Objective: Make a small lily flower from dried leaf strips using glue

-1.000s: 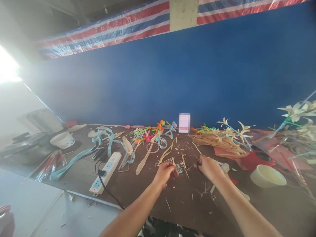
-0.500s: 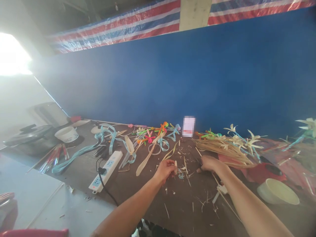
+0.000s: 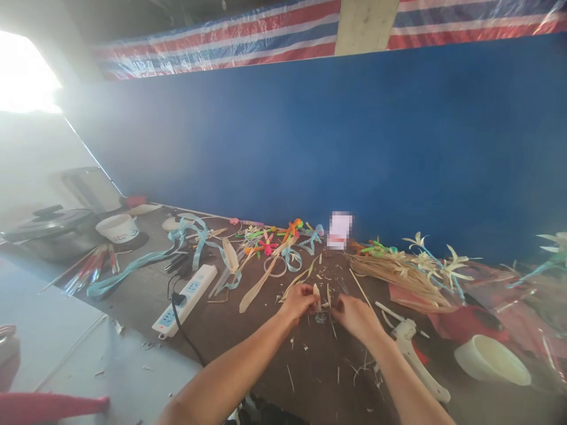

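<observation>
My left hand [image 3: 300, 304] is closed, pinching a small pale piece of dried husk [image 3: 316, 291] upright between thumb and fingers. Just to its right, my right hand [image 3: 355, 316] has its fingers curled together; what they hold, if anything, is too small to make out. A thin straw-coloured strip [image 3: 328, 293] is close to the right fingertips. Below the hands, bits of clear and bluish scrap [image 3: 321, 318] lie on the dark table [image 3: 266, 360]. A white glue gun [image 3: 410, 348] rests beside my right forearm.
To the left are a power strip [image 3: 186, 301], light-blue ribbon [image 3: 133, 274], a paper bowl [image 3: 117, 228] and a lidded pot [image 3: 53, 227]. Colourful pipe-cleaner figures [image 3: 267, 243] lie at the back. On the right are dried husks [image 3: 398, 274], husk flowers [image 3: 454, 267] and a cream bowl [image 3: 491, 360].
My right hand has moved left and nearer, from beside the husk bundle to close by my left hand. The glue gun now shows more fully. My left hand still pinches the husk piece.
</observation>
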### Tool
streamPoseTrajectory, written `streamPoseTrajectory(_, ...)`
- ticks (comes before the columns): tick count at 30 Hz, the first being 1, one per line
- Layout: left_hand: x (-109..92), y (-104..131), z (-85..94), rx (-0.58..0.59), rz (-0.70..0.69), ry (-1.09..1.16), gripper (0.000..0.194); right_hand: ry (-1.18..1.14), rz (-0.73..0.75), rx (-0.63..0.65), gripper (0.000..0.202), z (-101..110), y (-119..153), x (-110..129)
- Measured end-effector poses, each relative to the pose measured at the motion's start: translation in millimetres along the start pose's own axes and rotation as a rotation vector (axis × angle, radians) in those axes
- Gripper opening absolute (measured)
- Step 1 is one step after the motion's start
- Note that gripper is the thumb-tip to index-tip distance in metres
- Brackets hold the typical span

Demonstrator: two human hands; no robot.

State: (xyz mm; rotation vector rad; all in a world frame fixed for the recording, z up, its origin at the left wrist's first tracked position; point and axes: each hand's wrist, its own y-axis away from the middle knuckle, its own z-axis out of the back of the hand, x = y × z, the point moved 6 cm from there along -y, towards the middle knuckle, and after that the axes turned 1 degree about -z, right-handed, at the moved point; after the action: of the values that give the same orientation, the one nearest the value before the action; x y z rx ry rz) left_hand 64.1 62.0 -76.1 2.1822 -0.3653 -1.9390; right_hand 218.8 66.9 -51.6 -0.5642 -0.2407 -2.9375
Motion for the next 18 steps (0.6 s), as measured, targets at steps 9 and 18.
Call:
streamPoseTrajectory(9, 0, 0, 23.3, -0.092, -0.056, 0.021, 0.010, -0.149, -0.045, -0.057, 0.016, -27, -22, 24)
streamPoseTrajectory(18, 3, 1, 17.7, -0.067, -0.052, 0.041, 0.017, -0.711, 0.004, -0.140, 0.034, -19, 3, 29)
